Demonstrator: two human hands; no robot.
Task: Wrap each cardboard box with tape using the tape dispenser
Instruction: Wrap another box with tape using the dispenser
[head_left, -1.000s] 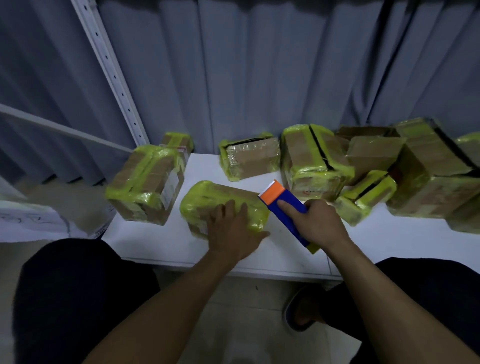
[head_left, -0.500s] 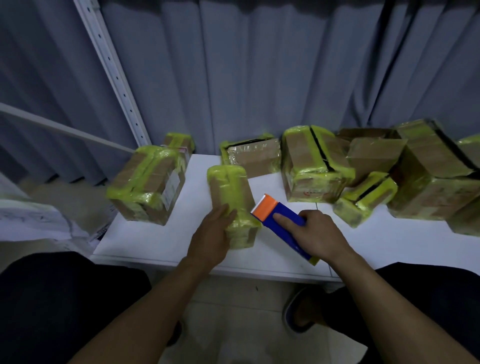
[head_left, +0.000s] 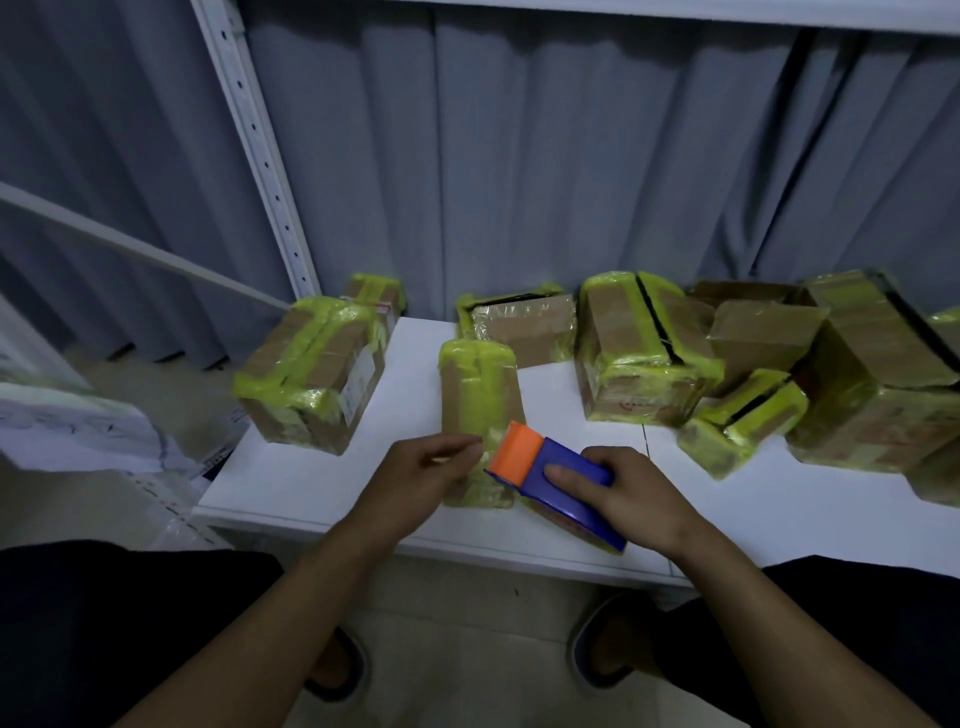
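A small cardboard box wrapped in yellow-green tape lies lengthwise on the white table, its near end toward me. My left hand holds that near end, fingers curled against its left side. My right hand grips the blue tape dispenser, index finger laid along its top. The dispenser's orange front end sits against the box's near right corner.
A larger taped box overhangs the table's left edge. Several more taped boxes crowd the back and right. A white shelf upright and grey curtain stand behind. My knees and feet are below the table's front edge.
My left hand turned the small box from lying crosswise to pointing away from me. The dispenser has moved left, up against the box's near end.
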